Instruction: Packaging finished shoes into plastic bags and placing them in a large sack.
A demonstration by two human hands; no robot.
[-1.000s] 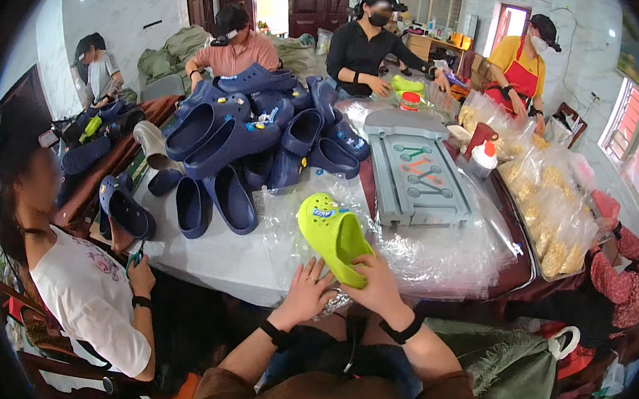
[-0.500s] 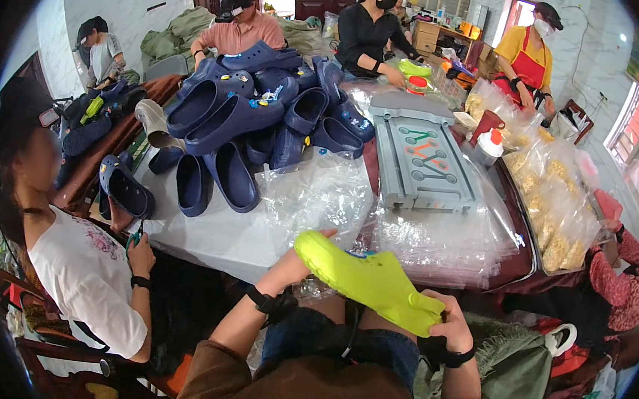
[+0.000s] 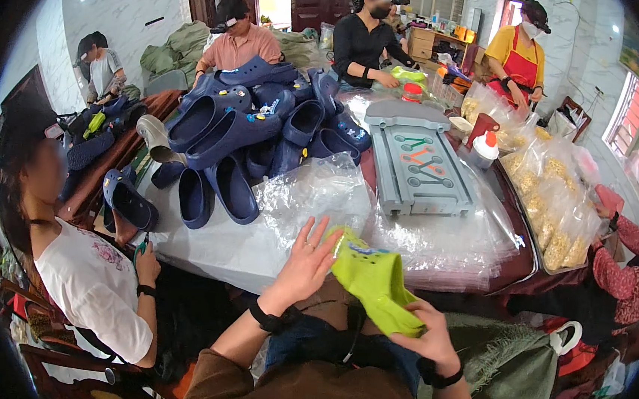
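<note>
A bright lime-green clog (image 3: pixel 370 277) is held over my lap at the table's front edge. Its holed upper faces up, with small blue-and-white decorations near the toe. My right hand (image 3: pixel 432 337) is closed round the heel end. Beside the toe, my left hand (image 3: pixel 303 267) has its fingers stretched out and apart; whether it touches the clog I cannot tell. Clear plastic bags (image 3: pixel 323 196) lie on the table just beyond my left hand. Further back on the left rises a pile of navy clogs (image 3: pixel 243 137), some with small charms.
A grey folding plastic stool (image 3: pixel 421 162) lies on more clear bags. To the right are a red-capped bottle (image 3: pixel 485 146) and a tray of filled bags (image 3: pixel 552 195). A person holding green-handled scissors (image 3: pixel 142 245) sits close on my left. Several co-workers surround the table.
The lime-green clog has turned so its holed top and opening now show. My left hand has come off the toe end and spread its fingers. My right hand still grips the heel.
</note>
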